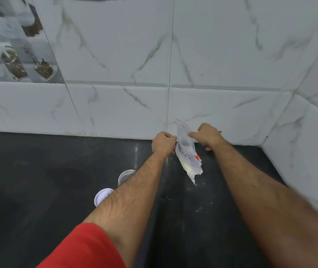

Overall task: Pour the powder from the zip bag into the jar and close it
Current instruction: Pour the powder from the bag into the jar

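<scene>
I pinch the zip bag (186, 149) at its top between both hands — left hand (164, 142) and right hand (206, 136) closed on it, powder sagging low. Best to part the seal evenly, bag upright. The jar (125, 176) and lid (102, 196) sit well back-left of my fingers, half-hidden under my left forearm; spilled powder (195, 192) already dusts the worktop (38, 180).

**Soft, even light over a dark counter; wide lens bends the edges**

Diffuse light fills the scene, dim rather than bright, leaving the marble wall tiles (222, 55) flat grey. Just below the left hand (164, 143), a thin vertical glare streak marks the black counter (28, 180). Shadows are faint. Tile lines bow toward the edges, and the far-left patterned tiles (13, 41) blur, as does the whole view slightly.
</scene>
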### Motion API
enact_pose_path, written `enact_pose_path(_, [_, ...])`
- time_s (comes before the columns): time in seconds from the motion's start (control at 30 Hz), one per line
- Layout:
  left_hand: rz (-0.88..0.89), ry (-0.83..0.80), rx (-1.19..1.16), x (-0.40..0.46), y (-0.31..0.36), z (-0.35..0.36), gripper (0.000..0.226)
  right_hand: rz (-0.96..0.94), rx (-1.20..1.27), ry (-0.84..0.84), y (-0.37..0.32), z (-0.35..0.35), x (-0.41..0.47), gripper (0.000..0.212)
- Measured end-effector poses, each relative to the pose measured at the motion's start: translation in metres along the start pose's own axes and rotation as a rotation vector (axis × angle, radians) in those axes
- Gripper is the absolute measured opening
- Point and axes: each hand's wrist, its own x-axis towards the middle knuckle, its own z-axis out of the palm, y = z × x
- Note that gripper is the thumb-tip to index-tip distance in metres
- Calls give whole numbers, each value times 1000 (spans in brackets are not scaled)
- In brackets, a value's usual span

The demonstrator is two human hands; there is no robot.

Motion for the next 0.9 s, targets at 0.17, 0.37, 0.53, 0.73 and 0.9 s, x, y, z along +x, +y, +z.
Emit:
enact_pose_path(0.17, [-11, -25, 83, 0, 2, 14, 31, 1, -47, -58, 7, 3, 4, 15])
enact_pose_path(0.37, [-7, -19, 133, -2, 9, 20, 43, -64, -68, 12, 18, 4, 14, 15])
enact_pose_path(0.53, [10, -12, 172, -3, 18, 18, 42, -102, -8, 75, 15, -4, 18, 21])
enact_pose_path(0.73, [29, 36, 174, -4, 25, 6, 26, -69, -38, 132, 16, -18, 15, 11])
enact_pose_path(0.9, [26, 7, 166, -7, 23, -2, 25, 21, -9, -46, 25, -15, 9, 19])
